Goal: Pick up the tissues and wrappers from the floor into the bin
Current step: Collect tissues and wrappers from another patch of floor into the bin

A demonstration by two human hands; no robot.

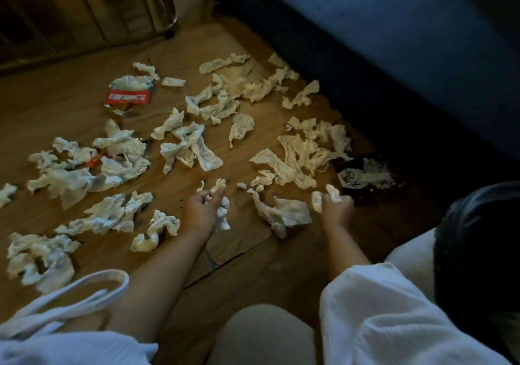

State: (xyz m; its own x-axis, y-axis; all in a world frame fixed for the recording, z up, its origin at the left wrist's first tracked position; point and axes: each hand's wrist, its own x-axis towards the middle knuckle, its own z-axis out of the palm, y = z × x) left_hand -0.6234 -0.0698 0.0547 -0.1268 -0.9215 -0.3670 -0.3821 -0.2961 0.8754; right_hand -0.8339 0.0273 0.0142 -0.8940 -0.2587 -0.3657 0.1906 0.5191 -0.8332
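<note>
Left hand (204,208), right hand (337,207): fingers each clutched crumpled white paper tissues (223,215); best gather the loose sheet (284,212) between them next.

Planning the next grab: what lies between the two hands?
In the head view, a large crumpled white tissue and small scraps lie between the left hand and right hand.

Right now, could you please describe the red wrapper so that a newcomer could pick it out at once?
Start at the slatted wooden frame at the far left of the floor. Just in front of it, at the far edge of the scattered tissues, lies the red wrapper. It alone shows a bright red band with silver edges, and a tissue lies on its far end.
</note>
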